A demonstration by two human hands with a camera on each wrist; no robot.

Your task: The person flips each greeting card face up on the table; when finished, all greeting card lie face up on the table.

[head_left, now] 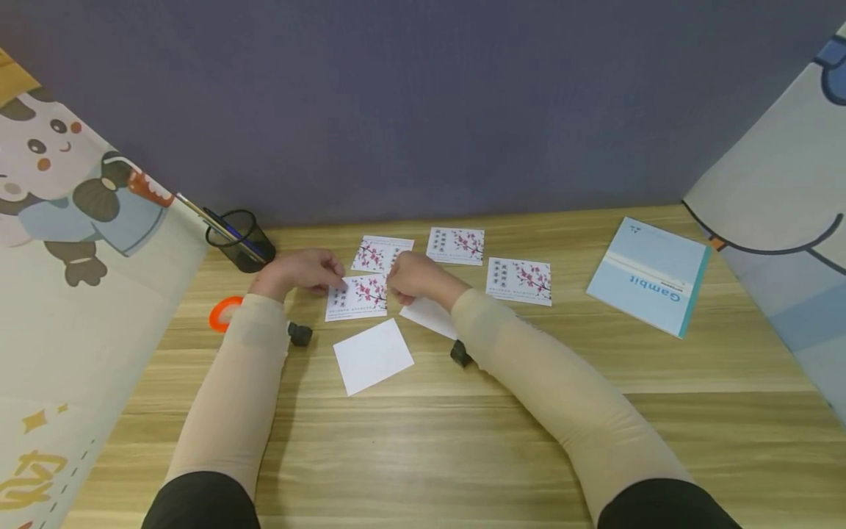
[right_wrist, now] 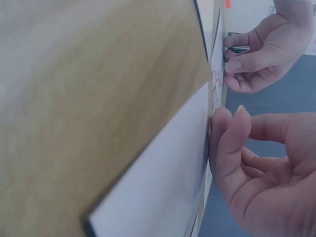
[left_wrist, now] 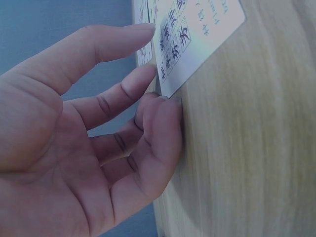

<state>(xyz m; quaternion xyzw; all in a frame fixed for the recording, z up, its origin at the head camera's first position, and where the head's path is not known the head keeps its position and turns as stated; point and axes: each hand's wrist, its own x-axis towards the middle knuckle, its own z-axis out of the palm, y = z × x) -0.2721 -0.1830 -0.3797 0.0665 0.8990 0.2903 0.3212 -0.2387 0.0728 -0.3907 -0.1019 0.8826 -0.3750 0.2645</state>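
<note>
My left hand (head_left: 311, 270) touches the left edge of a printed card (head_left: 359, 297) with pink blossom and dark characters. In the left wrist view, the left fingers (left_wrist: 160, 143) bend loosely at the corner of this card (left_wrist: 192, 39), with the thumb apart from them. My right hand (head_left: 419, 278) lies at the card's right side, fingers curled, over the top end of a blank white card (head_left: 429, 317). In the right wrist view, the right fingers (right_wrist: 227, 148) meet the blank card's edge; I cannot tell whether they pinch it. Another blank card (head_left: 373, 356) lies nearer.
More blossom cards lie behind and right, one (head_left: 456, 245) at the back and another (head_left: 518, 281) past the right wrist. A mesh pen cup (head_left: 247, 242) and an orange tape roll (head_left: 225, 314) stand left. A blue notebook (head_left: 651, 275) lies far right. A grey wall (head_left: 463, 110) bounds the back.
</note>
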